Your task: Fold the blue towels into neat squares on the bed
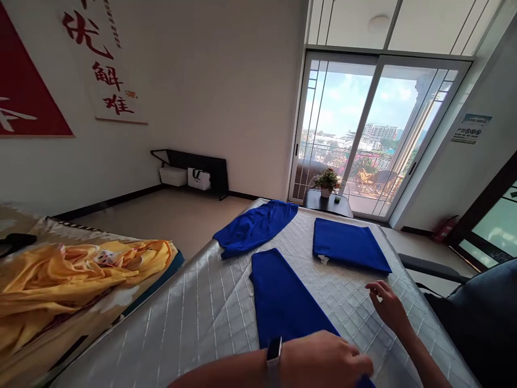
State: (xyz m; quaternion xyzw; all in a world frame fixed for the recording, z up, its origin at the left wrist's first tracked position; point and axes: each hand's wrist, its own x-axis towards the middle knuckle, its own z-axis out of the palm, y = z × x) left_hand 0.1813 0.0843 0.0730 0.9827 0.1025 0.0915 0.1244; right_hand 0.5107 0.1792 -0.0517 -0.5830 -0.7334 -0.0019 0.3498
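A long blue cloth (283, 302), folded into a strip, runs toward me over the silver quilted bed surface (210, 318). Across its near end reaches my left hand (325, 358), with a watch on the wrist; its fingers curl down onto the blue fabric, and the fingertips are partly hidden. My right hand (386, 304) is held above the quilted surface to the right, fingers loosely bent and apart, holding nothing. Just beyond it lies a neatly folded blue cloth (349, 245) with a white tag. A crumpled blue cloth (258, 226) rests at the far left edge.
On the left, a yellow cloth (92, 269) is heaped on another bed. A small dark table (329, 203) with a potted plant (327, 183) stands beyond the far edge, before a glass sliding door (363, 118). A black chair (480, 307) is close on the right.
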